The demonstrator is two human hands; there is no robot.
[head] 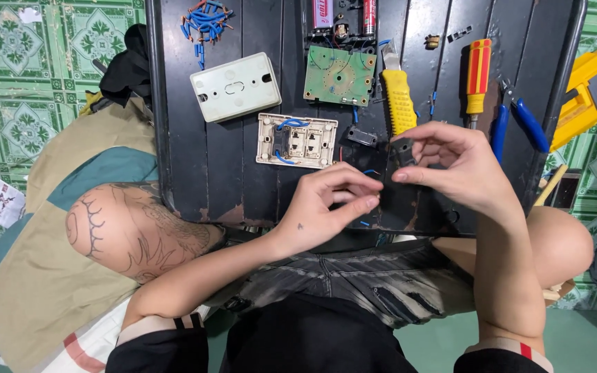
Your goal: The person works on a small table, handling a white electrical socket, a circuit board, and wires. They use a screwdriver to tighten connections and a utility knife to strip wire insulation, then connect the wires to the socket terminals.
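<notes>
Where the near edge of the dark worktop [243, 186] meets the lap, a small black part [402, 153] is pinched between the thumb and narrowed fingers of the right hand [454, 166] and lifted just clear of the boards, seemingly so that it can be worked on close to the eye. The left hand [329, 204] is brought up just beside it, its fingers [354, 205] curled nearly closed; whether anything is held in them cannot be told. A cream switch plate [296, 141] with blue wires is laid back-up near the middle, so its terminals are exposed. A white cover [235, 87] and a green circuit board [340, 76] are set farther back. A yellow utility knife [398, 100], a red-and-yellow screwdriver [478, 74] and blue-handled pliers [519, 121] are ranged towards the right edge, within reach of the right hand. Blue wire offcuts [205, 21] are heaped at the far left corner, out of the way.
</notes>
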